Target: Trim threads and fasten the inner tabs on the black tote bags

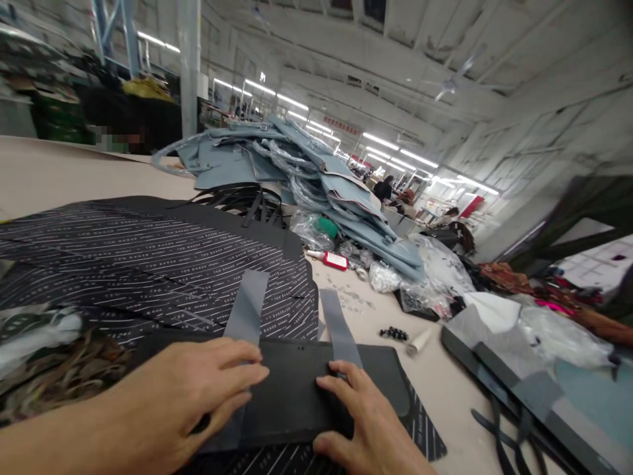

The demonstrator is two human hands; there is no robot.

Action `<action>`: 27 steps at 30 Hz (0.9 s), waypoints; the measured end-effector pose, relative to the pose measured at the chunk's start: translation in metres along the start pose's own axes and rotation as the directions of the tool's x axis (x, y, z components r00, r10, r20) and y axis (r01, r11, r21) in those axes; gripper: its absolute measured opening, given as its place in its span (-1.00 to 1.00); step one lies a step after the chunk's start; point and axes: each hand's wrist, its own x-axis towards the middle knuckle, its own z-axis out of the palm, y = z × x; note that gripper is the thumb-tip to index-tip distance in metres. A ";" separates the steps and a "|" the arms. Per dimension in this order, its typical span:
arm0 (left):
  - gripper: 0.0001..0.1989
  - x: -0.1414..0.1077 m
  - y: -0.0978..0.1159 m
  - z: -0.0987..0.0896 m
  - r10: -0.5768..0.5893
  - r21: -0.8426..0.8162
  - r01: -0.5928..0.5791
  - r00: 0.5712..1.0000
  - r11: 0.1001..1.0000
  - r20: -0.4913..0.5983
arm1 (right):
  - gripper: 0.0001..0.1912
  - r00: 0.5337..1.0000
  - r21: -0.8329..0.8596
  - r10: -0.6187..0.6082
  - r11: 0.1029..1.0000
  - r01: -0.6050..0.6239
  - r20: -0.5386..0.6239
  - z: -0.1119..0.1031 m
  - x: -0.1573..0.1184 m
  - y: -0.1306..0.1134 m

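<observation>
A stiff black panel (291,389) lies across black fabric printed with white lettering (163,257). Two translucent grey strips stick out past its far edge: the left strip (250,303) and the right strip (339,320). My left hand (192,389) rests over the panel's left part, its stretched fingers across the lower end of the left strip. On the right, my right hand (363,415) touches the panel with bent, spread fingers, fingertips at the base of the right strip and thumb apart near the panel's near edge. Neither hand visibly grips anything.
Light-blue bag pieces (306,171) are piled at the back of the table. A red bottle (335,260) and clear plastic wrap (383,276) lie before them. Brown scraps (64,376) sit at left; a black piece with straps (514,396) lies at right.
</observation>
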 end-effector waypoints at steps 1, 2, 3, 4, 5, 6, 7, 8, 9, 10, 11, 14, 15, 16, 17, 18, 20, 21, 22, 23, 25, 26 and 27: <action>-0.62 0.013 0.002 0.013 0.005 -0.016 -0.005 1.000 1.000 0.011 | -0.38 1.000 0.016 -0.002 1.000 0.002 -0.010 -0.001 0.001 0.001; -0.58 0.025 0.004 0.026 0.011 -0.022 -0.010 0.999 1.000 0.031 | -0.42 1.000 0.043 -0.001 0.999 0.002 -0.021 -0.002 0.003 0.003; -0.55 0.035 0.006 0.039 0.012 -0.021 -0.011 0.998 1.000 0.054 | -0.46 1.000 0.082 0.003 0.997 0.000 -0.031 -0.004 0.005 0.007; -0.53 0.042 0.006 0.051 0.008 -0.014 -0.007 0.997 1.000 0.074 | -0.52 0.999 0.133 0.015 0.991 -0.010 -0.044 -0.007 0.008 0.012; -0.53 0.047 0.007 0.062 0.008 -0.011 -0.007 0.996 1.000 0.088 | -0.60 0.998 0.184 0.031 0.983 -0.019 -0.063 -0.012 0.012 0.019; -0.53 0.049 0.006 0.071 0.009 -0.010 -0.008 0.995 1.000 0.096 | -0.67 0.994 0.221 0.050 0.975 -0.028 -0.094 -0.017 0.018 0.029; -0.54 0.050 0.005 0.078 0.009 -0.010 -0.008 0.995 1.000 0.096 | -0.72 0.986 0.224 0.077 0.974 -0.042 -0.147 -0.024 0.026 0.040; -0.56 0.049 0.004 0.082 0.006 -0.012 -0.005 0.996 1.000 0.086 | -0.73 0.972 0.171 0.102 0.983 -0.067 -0.210 -0.031 0.035 0.052; -0.59 0.048 0.003 0.086 0.001 -0.015 0.000 0.998 1.000 0.070 | -0.72 0.955 0.073 0.118 0.992 -0.101 -0.274 -0.039 0.046 0.064; -0.60 0.046 0.002 0.088 -0.006 -0.018 0.006 0.999 1.000 0.048 | -0.70 0.938 -0.047 0.120 0.989 -0.143 -0.326 -0.046 0.058 0.077; -0.62 0.045 0.001 0.089 -0.010 -0.020 0.011 1.000 1.000 0.025 | -0.69 0.929 -0.164 0.115 0.970 -0.182 -0.352 -0.053 0.071 0.087; -0.63 0.044 0.000 0.091 -0.001 -0.033 0.001 1.000 0.999 -0.015 | -0.69 0.940 -0.363 0.102 0.904 -0.224 -0.326 -0.063 0.104 0.107; -0.64 0.044 0.000 0.092 0.004 -0.036 -0.005 1.000 0.999 -0.024 | -0.69 0.947 -0.388 0.099 0.895 -0.219 -0.306 -0.064 0.113 0.109; -0.65 0.045 0.000 0.093 0.004 -0.038 -0.005 0.999 0.999 -0.033 | -0.69 0.953 -0.420 0.098 0.881 -0.216 -0.286 -0.063 0.120 0.109; -0.66 0.046 0.000 0.093 0.002 -0.040 -0.004 0.999 0.999 -0.041 | -0.70 0.959 -0.453 0.100 0.865 -0.216 -0.266 -0.062 0.126 0.108; -0.67 0.046 0.001 0.094 -0.001 -0.044 -0.001 0.999 0.999 -0.053 | -0.70 0.962 -0.484 0.108 0.847 -0.221 -0.250 -0.060 0.130 0.106; -0.68 0.045 0.001 0.095 -0.015 -0.057 0.012 0.998 0.998 -0.063 | -0.70 0.965 -0.535 0.135 0.811 -0.238 -0.226 -0.056 0.138 0.103; -0.69 0.044 0.002 0.094 -0.023 -0.063 0.020 0.998 0.998 -0.057 | -0.70 0.965 -0.555 0.148 0.795 -0.247 -0.217 -0.054 0.141 0.102; -0.69 0.044 0.003 0.094 -0.028 -0.065 0.025 0.999 0.998 -0.044 | -0.69 0.965 -0.570 0.160 0.782 -0.253 -0.209 -0.053 0.143 0.101; -0.69 0.043 0.003 0.093 -0.031 -0.063 0.029 0.999 0.998 -0.027 | -0.70 0.965 -0.580 0.169 0.773 -0.257 -0.202 -0.052 0.146 0.101; -0.70 0.043 0.004 0.090 -0.030 -0.053 0.031 0.999 0.998 0.011 | -0.71 0.963 -0.589 0.185 0.763 -0.266 -0.196 -0.051 0.150 0.101; -0.71 0.044 0.004 0.088 -0.026 -0.051 0.027 0.999 0.998 0.024 | -0.71 0.962 -0.587 0.191 0.763 -0.271 -0.196 -0.052 0.152 0.101; -0.72 0.045 0.004 0.087 -0.020 -0.051 0.022 0.999 0.998 0.032 | -0.72 0.960 -0.581 0.196 0.765 -0.276 -0.198 -0.053 0.153 0.101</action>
